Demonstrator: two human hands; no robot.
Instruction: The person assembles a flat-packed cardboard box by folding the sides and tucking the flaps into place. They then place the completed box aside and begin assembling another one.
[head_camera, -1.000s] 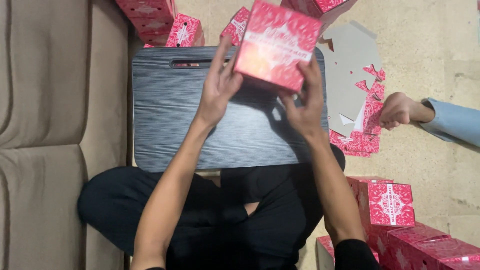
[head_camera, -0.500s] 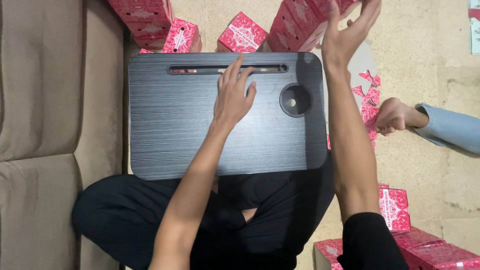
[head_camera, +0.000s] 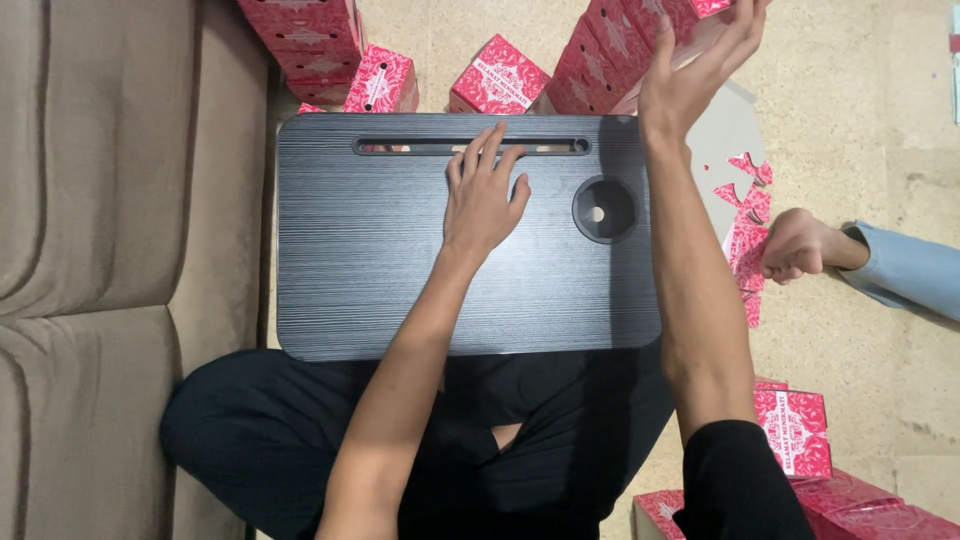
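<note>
My left hand (head_camera: 485, 195) lies flat, fingers apart, on the black lap desk (head_camera: 360, 270) just below its long slot (head_camera: 400, 147). It holds nothing. My right hand (head_camera: 695, 70) is raised past the desk's far right corner with its fingers spread. It rests against a red patterned box (head_camera: 705, 8) at the top of a leaning stack of red boxes (head_camera: 615, 40) and grips nothing. The desk sits across my crossed legs in black trousers.
A round cup recess (head_camera: 604, 210) sits in the desk's right side. More red boxes stand beyond the desk (head_camera: 500, 78) (head_camera: 380, 80) (head_camera: 305, 30) and at lower right (head_camera: 800, 430). Flat red cardboard pieces (head_camera: 745, 230) lie to the right, by another person's hand (head_camera: 800, 245) in a blue sleeve. A beige sofa (head_camera: 90, 250) runs along the left.
One second ago both hands held a red box above the desk. My right hand carried it up to the stack at the far right, and my left hand dropped flat onto the desk.
</note>
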